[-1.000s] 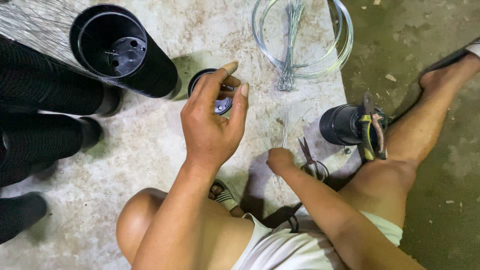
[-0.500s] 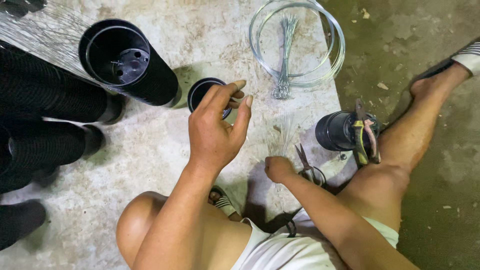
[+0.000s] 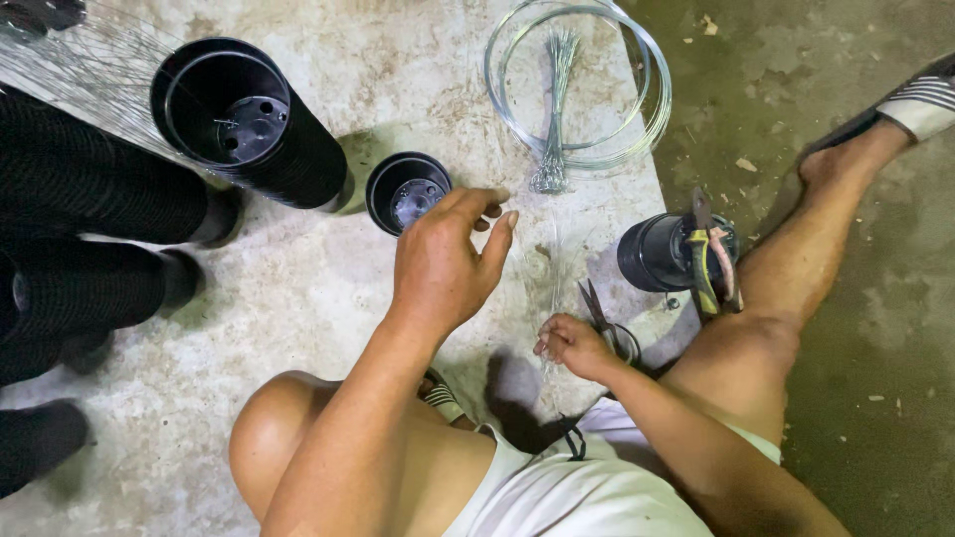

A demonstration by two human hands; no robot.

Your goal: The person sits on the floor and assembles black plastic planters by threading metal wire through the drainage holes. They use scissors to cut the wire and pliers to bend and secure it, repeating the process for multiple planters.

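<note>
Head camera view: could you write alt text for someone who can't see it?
A person sits on a concrete floor, left hand raised beside a small black pot, right hand low near scissors. A coil of wire with a bundle of cut wires lies ahead; stacked black pots stand left, and pliers rest on another pot at right.

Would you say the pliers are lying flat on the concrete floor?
No, the pliers rest on top of a small black pot lying on its side beside the person's leg, not on the concrete floor.
</note>
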